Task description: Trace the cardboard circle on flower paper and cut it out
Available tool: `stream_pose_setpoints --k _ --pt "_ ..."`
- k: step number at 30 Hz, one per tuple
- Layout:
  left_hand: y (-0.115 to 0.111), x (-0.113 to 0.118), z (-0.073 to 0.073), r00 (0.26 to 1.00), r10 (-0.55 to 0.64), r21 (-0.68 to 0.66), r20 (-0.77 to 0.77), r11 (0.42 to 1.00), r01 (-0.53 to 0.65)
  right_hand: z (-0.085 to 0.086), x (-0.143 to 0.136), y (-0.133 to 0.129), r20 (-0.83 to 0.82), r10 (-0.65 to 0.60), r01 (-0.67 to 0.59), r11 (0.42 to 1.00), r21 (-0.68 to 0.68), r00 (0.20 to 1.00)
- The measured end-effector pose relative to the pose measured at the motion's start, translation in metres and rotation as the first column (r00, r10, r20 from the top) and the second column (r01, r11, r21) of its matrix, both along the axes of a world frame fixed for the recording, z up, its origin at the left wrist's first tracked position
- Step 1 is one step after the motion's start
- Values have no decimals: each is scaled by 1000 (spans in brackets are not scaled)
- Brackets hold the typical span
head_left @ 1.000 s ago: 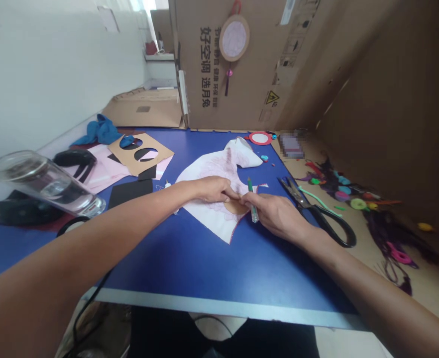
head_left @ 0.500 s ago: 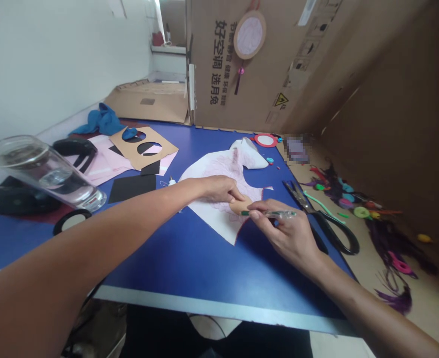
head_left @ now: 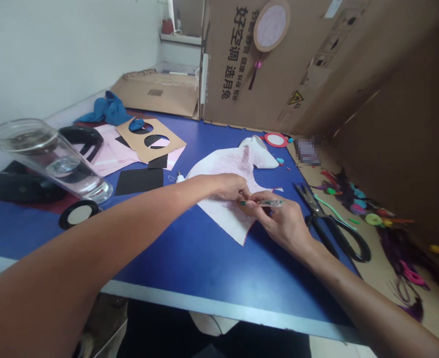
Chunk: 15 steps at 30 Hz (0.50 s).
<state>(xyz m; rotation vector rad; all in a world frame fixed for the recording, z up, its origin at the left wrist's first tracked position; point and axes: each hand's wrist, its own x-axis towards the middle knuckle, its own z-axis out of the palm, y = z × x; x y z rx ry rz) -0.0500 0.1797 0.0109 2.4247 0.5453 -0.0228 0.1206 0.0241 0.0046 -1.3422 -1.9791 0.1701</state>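
A white, pink-patterned sheet (head_left: 223,219) lies on the blue table. My left hand (head_left: 232,188) rests on it with bent fingers, near the tan disc that is now mostly hidden between the hands. My right hand (head_left: 279,214) is closed around a clear pen (head_left: 272,203) with a green tip, which points left toward my left fingers. The fingertips of the two hands almost meet over the sheet. Right of my right hand lie large scissors (head_left: 322,214) with black handles.
A glass of water (head_left: 66,166) stands tilted in view at the left, by a black ring with a white centre (head_left: 78,214). Behind are a tan card with two holes (head_left: 148,140) and a blue cloth (head_left: 109,109). Tassels and beads (head_left: 372,219) lie at the right. Cardboard (head_left: 227,109) rises behind.
The view has shifted, so the scene sits further right. My hands have come closer together, and the tan disc is now mostly covered. The pen stays in my right hand.
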Motion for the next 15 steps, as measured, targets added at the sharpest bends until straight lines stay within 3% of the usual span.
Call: stream_pose_setpoints --k 6,15 --pt "2 1 -2 997 -79 -63 -16 995 78 -1 0 2 16 -7 7 1000 -16 1000" --pt "9 2 -10 996 -62 -123 61 990 69 -1 -1 3 14 -2 2 1000 18 1000"
